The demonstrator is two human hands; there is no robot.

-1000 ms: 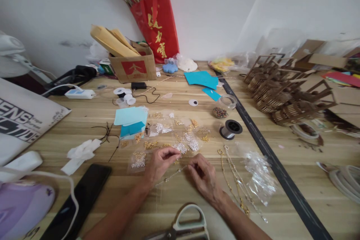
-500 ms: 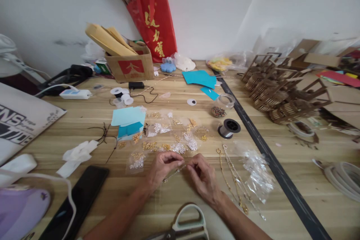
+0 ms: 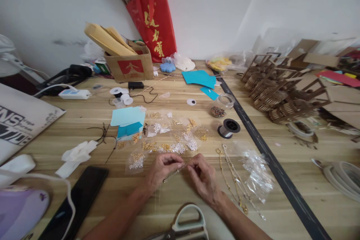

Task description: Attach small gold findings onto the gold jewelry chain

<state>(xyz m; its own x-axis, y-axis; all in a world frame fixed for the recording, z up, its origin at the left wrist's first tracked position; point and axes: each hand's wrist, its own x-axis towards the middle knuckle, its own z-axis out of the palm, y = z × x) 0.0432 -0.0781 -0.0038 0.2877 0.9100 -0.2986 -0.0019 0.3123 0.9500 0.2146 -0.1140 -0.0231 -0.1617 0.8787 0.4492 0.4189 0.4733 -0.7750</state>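
Between finger and thumb, my left hand (image 3: 159,169) pinches a thin beaded chain (image 3: 171,176) that slants down under the fingers. Fine clear thread trails below it over the table. My right hand (image 3: 203,176) is closed, its fingertips almost touching the left ones at the chain's upper end; what it pinches is too small to make out. Just beyond my fingers lie small bags and piles of silver beads (image 3: 177,147) and gold beads (image 3: 149,145). Finished-looking gold and silver chains (image 3: 229,172) rest to the right of my right hand.
Scissors (image 3: 189,219) lie at the near edge between my forearms. A wire spool (image 3: 229,129) and a bead jar (image 3: 218,111) stand behind the chains. Crumpled clear plastic bags (image 3: 258,172) are at right, a black phone (image 3: 75,202) at left. Small wooden baskets (image 3: 281,90) are grouped far right.
My left thumb and fingertips have shifted very slightly at the chain's end. Both hands otherwise keep the same place, and the table's things have not moved.
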